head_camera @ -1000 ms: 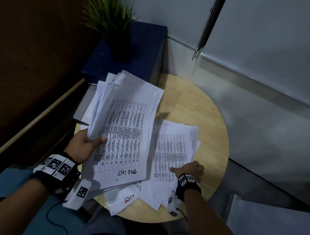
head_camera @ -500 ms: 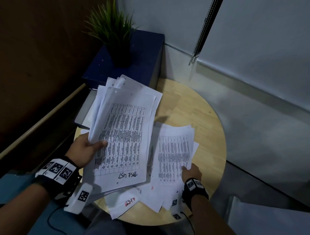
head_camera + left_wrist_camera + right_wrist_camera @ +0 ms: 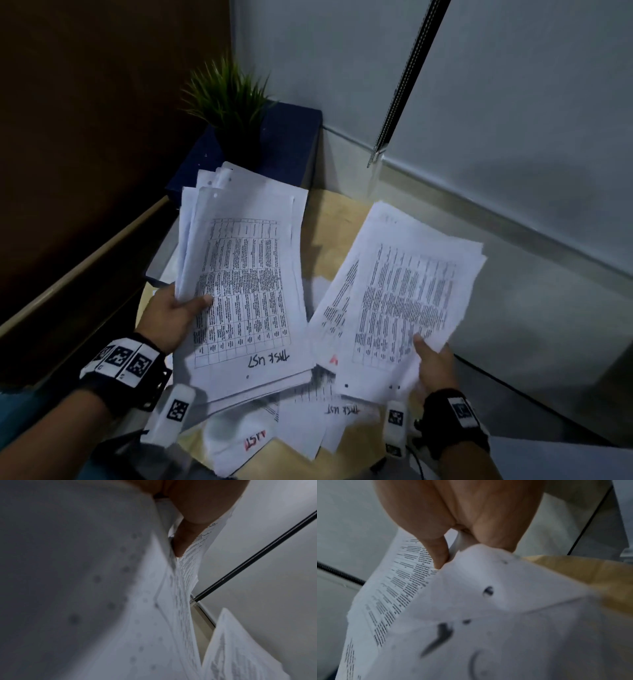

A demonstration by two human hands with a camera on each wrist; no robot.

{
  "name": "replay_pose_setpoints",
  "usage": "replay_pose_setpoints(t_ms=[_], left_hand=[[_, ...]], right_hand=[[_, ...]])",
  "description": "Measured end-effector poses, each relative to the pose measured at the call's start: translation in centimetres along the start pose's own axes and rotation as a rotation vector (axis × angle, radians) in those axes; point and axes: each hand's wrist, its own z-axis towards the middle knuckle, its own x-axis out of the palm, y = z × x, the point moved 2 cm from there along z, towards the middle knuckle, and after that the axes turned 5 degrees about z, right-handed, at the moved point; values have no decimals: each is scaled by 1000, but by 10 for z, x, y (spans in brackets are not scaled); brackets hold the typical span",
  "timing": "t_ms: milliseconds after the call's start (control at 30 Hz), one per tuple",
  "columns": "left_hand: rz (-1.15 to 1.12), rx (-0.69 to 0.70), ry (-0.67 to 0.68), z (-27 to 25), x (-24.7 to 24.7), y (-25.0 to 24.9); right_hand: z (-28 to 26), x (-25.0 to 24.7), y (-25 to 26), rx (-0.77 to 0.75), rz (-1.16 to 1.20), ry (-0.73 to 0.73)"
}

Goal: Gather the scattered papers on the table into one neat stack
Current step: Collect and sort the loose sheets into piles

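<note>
My left hand (image 3: 178, 311) grips a thick bundle of printed papers (image 3: 246, 284) by its left edge, thumb on top, held above the round wooden table (image 3: 337, 219). The top sheet shows a table and the handwritten words "TASK LIST". My right hand (image 3: 433, 365) pinches a second, thinner bundle of printed sheets (image 3: 400, 301) at its lower right corner, lifted and tilted to the right of the first. In the right wrist view the thumb (image 3: 436, 550) presses on that second bundle (image 3: 471, 615). Several loose sheets (image 3: 308, 418) still lie on the table near its front edge.
A dark blue box (image 3: 284, 144) with a potted green plant (image 3: 227, 102) stands behind the table at the back left. A wooden rail (image 3: 85, 263) runs along the left. A blind cord (image 3: 407, 85) hangs by the grey wall on the right.
My right hand took hold of the sheets lying on the right of the table and lifted them up off it. The left hand kept its bundle, shifting slightly.
</note>
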Motion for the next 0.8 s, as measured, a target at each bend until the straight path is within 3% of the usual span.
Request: replay_pose_setpoints(t_ms=[133, 367, 433, 600, 800], left_hand=[[-61, -5, -49, 4, -6, -5], [-52, 59, -66, 10, -14, -10], [-108, 60, 4, 5, -13, -16], [-360, 10, 342, -4, 12, -18], [-389, 108, 339, -26, 31, -49]], right_hand=[[-6, -8, 24, -37, 169, -18], [-16, 9, 61, -106, 405, 101], [-27, 21, 71, -110, 324, 129], [-68, 74, 82, -119, 163, 278], [-102, 112, 76, -39, 132, 409]])
